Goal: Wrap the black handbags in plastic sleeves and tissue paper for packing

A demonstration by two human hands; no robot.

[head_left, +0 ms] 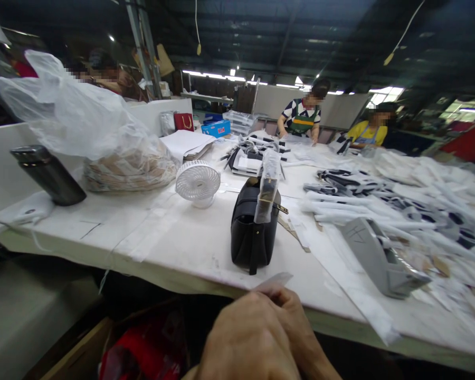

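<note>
At the table's front edge my left hand (247,338) is closed, its back turned to me and hiding most of its fingers. Just beyond and to the right, my right hand (296,322) is closed too, fingers bent against the left ones. A thin translucent piece of film (277,281) sticks out from between them. A black handbag (243,248) stands upright on the table past my hands. Clear wrapping (267,184) covers the strap on its top, and a gold-coloured buckle (283,209) shows at its right side.
A white fan (198,182), a dark flask (49,177) and a large plastic bag (103,121) stand on the left. A grey tape dispenser (380,258) is at right, near wrapped straps (352,184). Two co-workers are across the table; a red bag (142,348) lies below.
</note>
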